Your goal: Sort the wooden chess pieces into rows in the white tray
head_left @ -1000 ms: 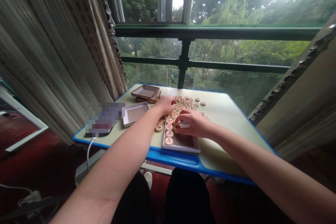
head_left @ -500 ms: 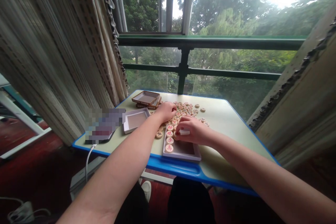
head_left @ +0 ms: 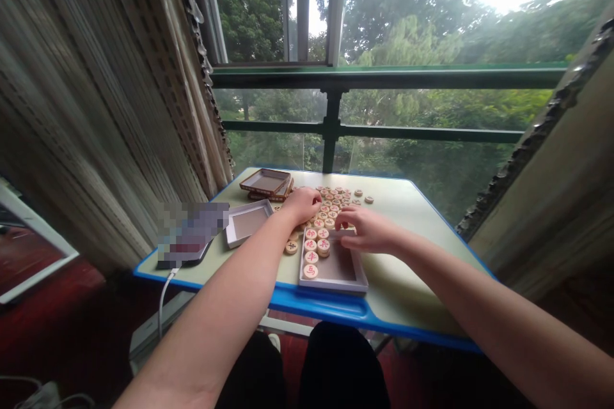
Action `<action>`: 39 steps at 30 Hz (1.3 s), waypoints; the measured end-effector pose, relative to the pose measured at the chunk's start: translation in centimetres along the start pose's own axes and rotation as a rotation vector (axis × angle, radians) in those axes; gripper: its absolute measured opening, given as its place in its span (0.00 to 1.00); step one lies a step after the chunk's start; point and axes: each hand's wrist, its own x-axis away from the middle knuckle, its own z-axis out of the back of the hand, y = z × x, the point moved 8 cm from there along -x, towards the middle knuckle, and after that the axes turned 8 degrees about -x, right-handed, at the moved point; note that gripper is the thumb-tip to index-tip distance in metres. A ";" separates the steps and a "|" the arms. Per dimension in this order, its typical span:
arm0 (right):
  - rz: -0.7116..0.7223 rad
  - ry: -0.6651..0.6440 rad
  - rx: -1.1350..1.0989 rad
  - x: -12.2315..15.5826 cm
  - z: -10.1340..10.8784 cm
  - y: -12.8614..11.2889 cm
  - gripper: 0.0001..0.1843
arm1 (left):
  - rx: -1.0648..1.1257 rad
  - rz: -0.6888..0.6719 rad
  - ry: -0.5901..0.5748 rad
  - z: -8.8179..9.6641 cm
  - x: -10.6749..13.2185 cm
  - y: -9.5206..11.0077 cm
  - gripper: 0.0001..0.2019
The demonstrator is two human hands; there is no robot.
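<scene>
Several round Chinese chess pieces with red characters stand in a column along the left side of a shallow white box. Beside that column sits a short stack of pieces. Over the box's right side hovers my right hand, fingers bent and apart, holding nothing. My left hand rests at the left edge of a pile of loose chess pieces, its fingers curled inward. Whatever its fingertips hold, if anything, is hidden.
Left of my forearm lies a white box lid. Behind it are stacked brown-edged trays. A blurred-out device with a white cable lies at the table's left. The blue-edged table stands against a window railing.
My right hand has let go of a piece on the short stack in the box and moved back to the right, its fingers opening. My left hand has stayed nearly in place.
</scene>
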 end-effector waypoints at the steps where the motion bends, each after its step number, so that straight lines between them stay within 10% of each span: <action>1: -0.055 -0.017 0.032 0.0 0.0 0.5 0.06 | 0.003 0.001 -0.002 0.0 0.0 0.0 0.10; 33: -0.257 -0.018 -0.138 0.0 0.9 5.1 0.04 | 0.120 0.077 -0.154 -2.0 0.1 -0.4 0.15; 39: -0.391 0.190 -0.016 0.5 2.9 8.1 0.13 | 0.128 0.088 -0.125 -1.9 -0.2 -0.3 0.11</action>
